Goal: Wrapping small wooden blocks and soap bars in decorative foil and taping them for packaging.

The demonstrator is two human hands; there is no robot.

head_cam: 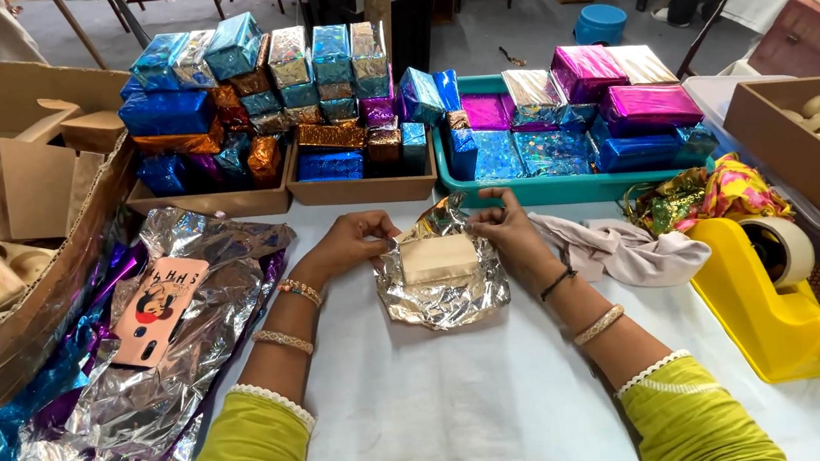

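- Green sleeves (252, 453) sit nearest the camera, forearms running up the white table (463, 412) to the work.
- The block (439, 257), pale and rectangular, lies mid-table on a crumpled silver foil (440, 301), between both hands.
- Its long axis runs left to right, a flat face up, tilted very slightly.
- Judged by look, the block is stiff and light, likely smooth-sided; it is best held by its short ends. The foil is thin, crinkly and tears easily, so its edges want a gentle pinch.
- The left hand (348, 245) has its grip pinched on the foil's upper left edge, beside the block's corner.
- The right hand (508, 233) has its grip pinched on the foil's upper right edge.
- Left of them, loose foil sheets (149, 378) carry a pink phone (158, 309).
- Right: a beige cloth (626, 248) and a yellow tape dispenser (776, 299).
- Beyond: cardboard trays (222, 201) and a teal tray (543, 189) of wrapped blocks (320, 81).
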